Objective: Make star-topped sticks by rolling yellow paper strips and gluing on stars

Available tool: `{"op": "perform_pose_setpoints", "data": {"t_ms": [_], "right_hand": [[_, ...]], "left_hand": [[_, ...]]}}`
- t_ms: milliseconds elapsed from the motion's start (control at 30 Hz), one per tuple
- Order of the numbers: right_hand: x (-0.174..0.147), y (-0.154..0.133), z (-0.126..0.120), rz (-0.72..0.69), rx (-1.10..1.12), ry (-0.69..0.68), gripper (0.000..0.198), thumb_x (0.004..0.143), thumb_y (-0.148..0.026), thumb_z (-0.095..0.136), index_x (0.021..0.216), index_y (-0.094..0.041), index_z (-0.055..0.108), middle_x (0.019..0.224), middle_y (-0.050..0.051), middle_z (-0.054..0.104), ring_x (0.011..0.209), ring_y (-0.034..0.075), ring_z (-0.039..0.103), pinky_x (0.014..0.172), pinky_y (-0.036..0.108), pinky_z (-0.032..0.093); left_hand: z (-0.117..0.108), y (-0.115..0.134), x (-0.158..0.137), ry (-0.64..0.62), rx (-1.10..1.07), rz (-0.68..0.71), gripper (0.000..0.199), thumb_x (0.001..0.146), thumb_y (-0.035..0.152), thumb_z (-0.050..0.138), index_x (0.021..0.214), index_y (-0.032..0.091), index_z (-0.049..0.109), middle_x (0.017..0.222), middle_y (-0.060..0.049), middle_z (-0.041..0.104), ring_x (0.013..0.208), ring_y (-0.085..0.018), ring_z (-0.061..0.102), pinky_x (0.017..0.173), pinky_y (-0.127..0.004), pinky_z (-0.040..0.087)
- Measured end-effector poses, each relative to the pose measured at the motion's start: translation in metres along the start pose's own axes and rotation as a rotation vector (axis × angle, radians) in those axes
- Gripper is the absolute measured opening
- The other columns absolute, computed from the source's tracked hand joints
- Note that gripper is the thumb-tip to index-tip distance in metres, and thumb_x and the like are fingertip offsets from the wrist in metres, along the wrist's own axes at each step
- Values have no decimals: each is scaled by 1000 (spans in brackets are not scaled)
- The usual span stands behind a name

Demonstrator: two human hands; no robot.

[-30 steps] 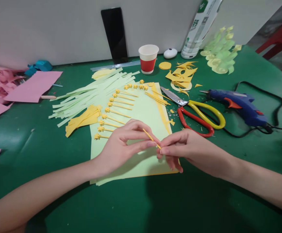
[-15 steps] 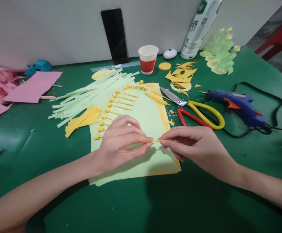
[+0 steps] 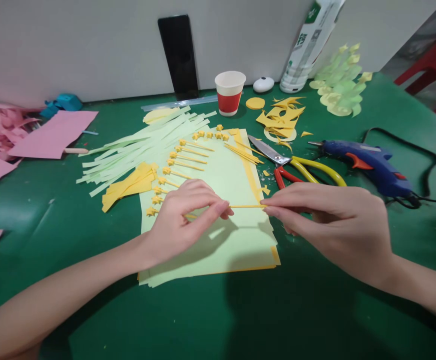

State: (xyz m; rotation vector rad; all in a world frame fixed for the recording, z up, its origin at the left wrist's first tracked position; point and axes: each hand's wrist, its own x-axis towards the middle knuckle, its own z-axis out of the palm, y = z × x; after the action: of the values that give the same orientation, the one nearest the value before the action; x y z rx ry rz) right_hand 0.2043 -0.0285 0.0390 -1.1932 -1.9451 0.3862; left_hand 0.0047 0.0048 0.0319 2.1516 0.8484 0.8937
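Observation:
A thin yellow paper stick point(image 3: 246, 206) stretches level between my two hands above a stack of pale green paper point(image 3: 225, 250). My left hand point(image 3: 189, 215) pinches its left part between thumb and fingers. At its right end, my right hand point(image 3: 330, 220) grips it with thumb and forefinger. Several yellow paper stars on sticks point(image 3: 187, 161) lie in a row on the green sheets, partly behind my left hand. Loose small stars point(image 3: 210, 134) and a few bare yellow sticks point(image 3: 243, 153) rest near the top of the stack.
Scissors point(image 3: 274, 152) and a blue glue gun point(image 3: 368, 162) lie to the right, the scissors' handles partly behind my right hand. Green paper strips point(image 3: 146, 142), yellow strips point(image 3: 129, 185) and pink paper point(image 3: 54, 135) are at left. A paper cup point(image 3: 229, 97) and phone point(image 3: 178, 57) stand behind.
My right hand has moved right, away from my left, so a longer length of the yellow stick shows between them. My left fingers have curled in more closely.

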Motion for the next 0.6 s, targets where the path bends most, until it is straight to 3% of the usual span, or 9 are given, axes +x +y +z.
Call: {"op": "perform_pose_setpoints", "data": {"t_ms": [167, 467, 600], "right_hand": [[1, 0, -2, 21, 19, 39, 12, 73, -14, 61, 63, -19, 66, 55, -2, 62, 41, 5, 47, 38, 18, 36], [7, -1, -7, 286, 279, 26, 8, 68, -12, 63, 62, -15, 65, 52, -1, 58, 38, 5, 46, 34, 17, 39], [7, 0, -8, 272, 285, 12, 8, 69, -11, 62, 62, -15, 65, 53, -1, 58, 38, 5, 47, 35, 16, 40]], "left_hand": [[-3, 2, 2, 23, -38, -37, 17, 80, 16, 58, 65, 17, 67, 64, -1, 68, 63, -13, 57, 71, -30, 44], [-7, 4, 5, 156, -73, -103, 9, 68, 13, 69, 70, 21, 72, 61, 1, 69, 61, -13, 58, 81, -34, 46], [-8, 5, 5, 196, -104, -125, 9, 66, 13, 71, 67, 21, 72, 60, 3, 67, 59, -12, 58, 80, -34, 47]]}}
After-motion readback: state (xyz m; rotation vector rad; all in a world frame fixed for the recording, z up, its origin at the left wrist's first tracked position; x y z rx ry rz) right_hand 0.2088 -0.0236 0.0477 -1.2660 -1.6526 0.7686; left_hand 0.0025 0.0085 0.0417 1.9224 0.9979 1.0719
